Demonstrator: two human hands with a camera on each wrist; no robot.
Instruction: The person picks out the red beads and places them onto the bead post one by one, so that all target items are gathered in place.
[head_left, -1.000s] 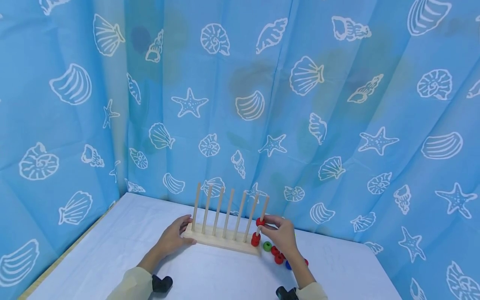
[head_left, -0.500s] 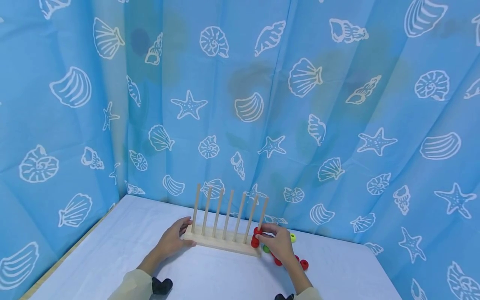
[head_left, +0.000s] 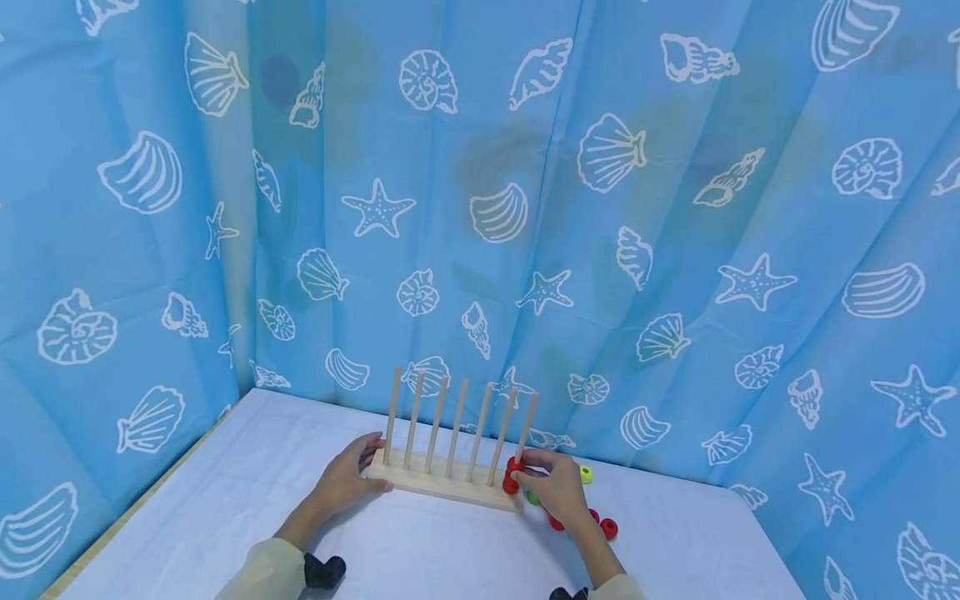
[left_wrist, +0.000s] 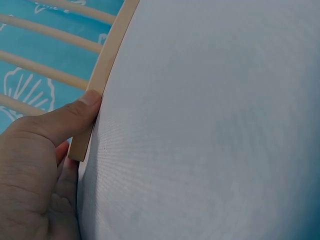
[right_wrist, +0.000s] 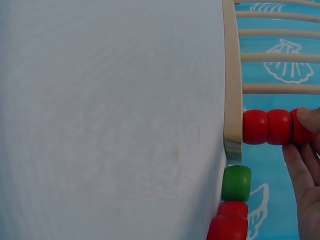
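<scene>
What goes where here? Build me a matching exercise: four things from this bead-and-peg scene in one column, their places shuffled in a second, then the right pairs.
Things:
1. left hand
2. right hand
3. green bead
4. yellow-green bead

Places:
A. lies on the table behind the right hand, toward the curtain
B. holds the red beads stacked on the end peg
C. lies on the table just off the end of the wooden base
D. grips the other end of the wooden base

Pairs: 1-D, 2-B, 3-C, 4-A
</scene>
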